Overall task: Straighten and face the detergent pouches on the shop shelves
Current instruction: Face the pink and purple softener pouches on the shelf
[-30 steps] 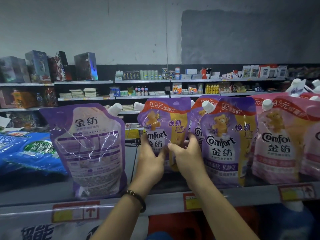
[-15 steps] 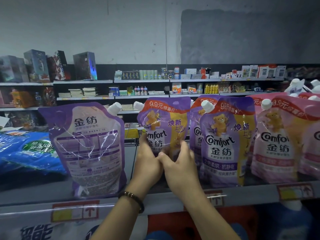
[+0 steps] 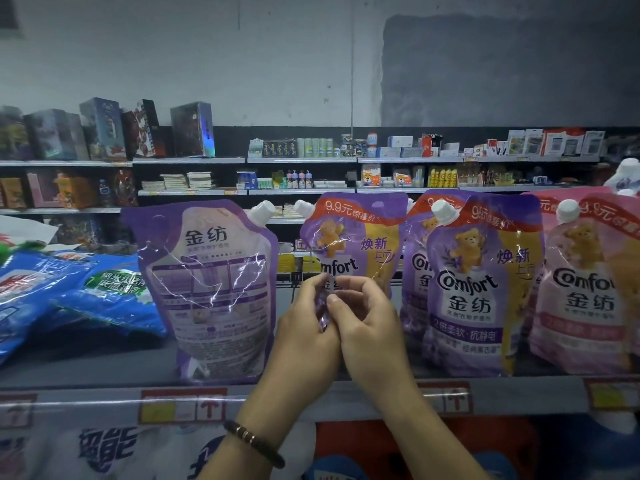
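Your L hand (image 3: 304, 336) & R hand (image 3: 369, 327) both pinch the middle purple pouch (image 3: 349, 237) low down, hands touching, label facing you

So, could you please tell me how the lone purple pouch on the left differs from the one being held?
The left pouch shows its printed back; the held pouch shows its bear front and red price banner. The left pouch stands untouched; the left hand and right hand grip the held pouch. Both are purple with white caps.
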